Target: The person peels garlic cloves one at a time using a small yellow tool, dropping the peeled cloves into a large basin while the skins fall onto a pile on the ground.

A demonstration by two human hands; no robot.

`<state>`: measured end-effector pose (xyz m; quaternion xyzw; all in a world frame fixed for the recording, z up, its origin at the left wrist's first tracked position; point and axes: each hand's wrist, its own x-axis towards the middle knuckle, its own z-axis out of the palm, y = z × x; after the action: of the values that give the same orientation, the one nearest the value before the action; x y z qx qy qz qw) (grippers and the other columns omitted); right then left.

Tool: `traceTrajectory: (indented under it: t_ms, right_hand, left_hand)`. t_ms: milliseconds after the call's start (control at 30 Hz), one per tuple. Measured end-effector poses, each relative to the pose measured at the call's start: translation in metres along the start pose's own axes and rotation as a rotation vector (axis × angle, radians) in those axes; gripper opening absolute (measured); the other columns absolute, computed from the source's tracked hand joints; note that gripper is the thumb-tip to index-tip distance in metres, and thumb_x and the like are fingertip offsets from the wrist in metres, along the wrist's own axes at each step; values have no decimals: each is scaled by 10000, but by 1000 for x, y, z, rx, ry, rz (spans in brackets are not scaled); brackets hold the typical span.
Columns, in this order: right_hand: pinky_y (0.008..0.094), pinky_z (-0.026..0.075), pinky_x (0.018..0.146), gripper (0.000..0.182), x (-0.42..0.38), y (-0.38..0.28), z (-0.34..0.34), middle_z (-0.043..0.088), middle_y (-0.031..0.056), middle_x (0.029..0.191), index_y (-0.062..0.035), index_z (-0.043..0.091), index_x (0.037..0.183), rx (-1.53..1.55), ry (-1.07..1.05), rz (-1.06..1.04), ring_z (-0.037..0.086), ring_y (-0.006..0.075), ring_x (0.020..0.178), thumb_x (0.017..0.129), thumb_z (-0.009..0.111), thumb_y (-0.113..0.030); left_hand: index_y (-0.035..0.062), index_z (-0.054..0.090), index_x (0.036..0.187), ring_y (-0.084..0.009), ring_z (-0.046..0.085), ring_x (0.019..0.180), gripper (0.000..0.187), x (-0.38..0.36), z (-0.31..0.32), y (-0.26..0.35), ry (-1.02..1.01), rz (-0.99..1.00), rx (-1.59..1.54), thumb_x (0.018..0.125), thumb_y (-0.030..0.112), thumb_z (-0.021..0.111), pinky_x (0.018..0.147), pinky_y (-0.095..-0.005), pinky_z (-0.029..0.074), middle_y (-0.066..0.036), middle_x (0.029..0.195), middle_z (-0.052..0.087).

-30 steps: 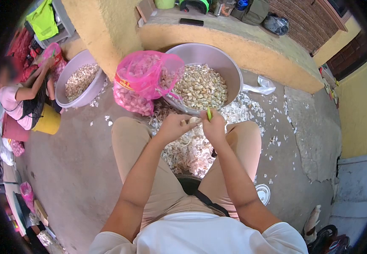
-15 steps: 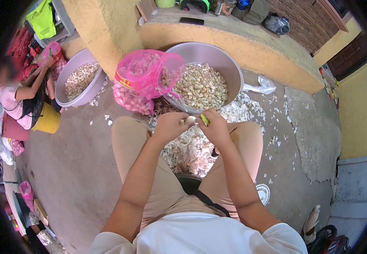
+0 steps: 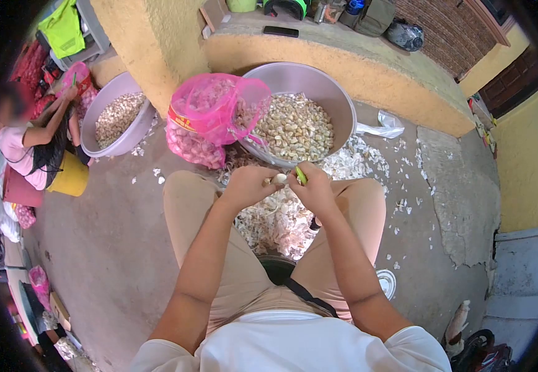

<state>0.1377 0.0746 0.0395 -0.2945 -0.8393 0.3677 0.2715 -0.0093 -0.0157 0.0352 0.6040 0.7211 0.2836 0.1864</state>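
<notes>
My left hand (image 3: 248, 186) pinches a pale garlic clove (image 3: 279, 179) between its fingertips. My right hand (image 3: 314, 188) grips a small knife with a green handle (image 3: 300, 175), its tip against the clove. Both hands hover over a heap of white garlic skins (image 3: 278, 220) lying between my knees. Just beyond them stands a large grey basin (image 3: 318, 84) filled with peeled cloves (image 3: 295, 129). A pink mesh bag of unpeeled garlic (image 3: 207, 118) leans on the basin's left rim.
At the left a seated person (image 3: 30, 139) works at a second grey basin of cloves (image 3: 115, 118), beside a yellow bucket (image 3: 70, 177). A yellow ledge (image 3: 343, 59) with a phone (image 3: 280, 31) runs behind. Skins litter the concrete floor; a round lid (image 3: 385, 283) lies at right.
The green-handled knife has tilted from upright down onto the clove, and both hands have shifted slightly upward together. The person at the left keeps working.
</notes>
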Motion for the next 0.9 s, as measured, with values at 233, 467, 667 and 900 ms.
traceTrajectory:
  t_ms: [233,467,667,900]
  right_hand:
    - [252,347,410,124,6,14,4,480,10,546,10,567,765,772,-42,645,446,80,443,753,575,-113]
    - [280,391,452,128,7,41,29,528,49,577,18,578,804,541,-26,548,491,120,490,764,559,-102]
    - [350,437,570,148,-3,48,54,585,168,662,-7,604,793,43,-66,449,575,289,621,722,584,-135]
    - [286,443,596,109,7,40,29,619,108,671,12,607,798,315,3,421,592,179,631,730,569,-64]
  left_hand:
    - [95,632,941,-214,571,612,332,4,13,-8,99,-26,-236,703,327,648,567,-306,441,-109,715,611]
    - [30,610,986,-68,525,667,330,11,32,-10,77,-125,-687,726,227,664,609,-236,428,-30,774,623]
    - [-12,564,1035,-74,529,680,360,14,40,-20,164,-211,-1145,790,247,604,616,-229,436,-30,839,604]
    - [-34,524,1029,-108,496,494,503,9,26,-22,-123,-187,-1636,818,423,509,403,-224,396,-41,665,533]
